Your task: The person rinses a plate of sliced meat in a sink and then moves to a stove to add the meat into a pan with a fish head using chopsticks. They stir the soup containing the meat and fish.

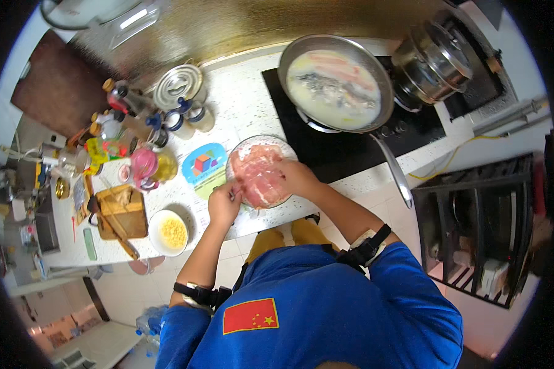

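Observation:
Slices of raw pink meat [261,180] cover most of a round plate [290,146] on the speckled white counter. At the plate's left edge, my left hand [225,203] has its fingertips bent against the meat's edge; whether they pinch a slice is not clear. My right hand [298,177] reaches over the plate's right side, its fingers down on the meat and partly hidden. Up and to the right, a long-handled wok [388,99] on the black cooktop [351,154] holds pale milky broth [334,110] with fish pieces.
A white bowl [154,230] of chopped yellow bits stands left, beside a wooden cutting board [136,223] with a knife across it. Beyond are seasoning jars [201,117], bottles and a lidded metal pot [178,87]. A steel steamer pot [424,64] stands right of the wok.

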Motion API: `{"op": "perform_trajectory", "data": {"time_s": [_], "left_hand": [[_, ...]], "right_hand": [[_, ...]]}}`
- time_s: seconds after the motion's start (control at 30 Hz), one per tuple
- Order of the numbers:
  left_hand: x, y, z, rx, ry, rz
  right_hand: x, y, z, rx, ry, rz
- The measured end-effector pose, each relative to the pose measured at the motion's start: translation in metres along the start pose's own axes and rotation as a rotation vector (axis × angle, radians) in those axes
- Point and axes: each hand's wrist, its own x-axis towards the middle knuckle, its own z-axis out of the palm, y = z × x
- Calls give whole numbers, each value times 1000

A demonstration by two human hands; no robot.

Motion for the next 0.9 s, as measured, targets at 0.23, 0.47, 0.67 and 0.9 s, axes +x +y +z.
{"op": "perform_trajectory", "data": {"time_s": [0.23,0.47,0.67,0.9], "left_hand": [[0,20,24,-175,-132,77],[7,49,42,-159,-97,91],[-2,67,56,-126,2,-71],[-22,90,77,-90,153,-201]], "right_hand": [[-73,23,-44,192,179,294],[-178,145,-113,138,562,429],[-147,212,-207,-164,502,346],[-81,231,-239,-280,37,248]]}}
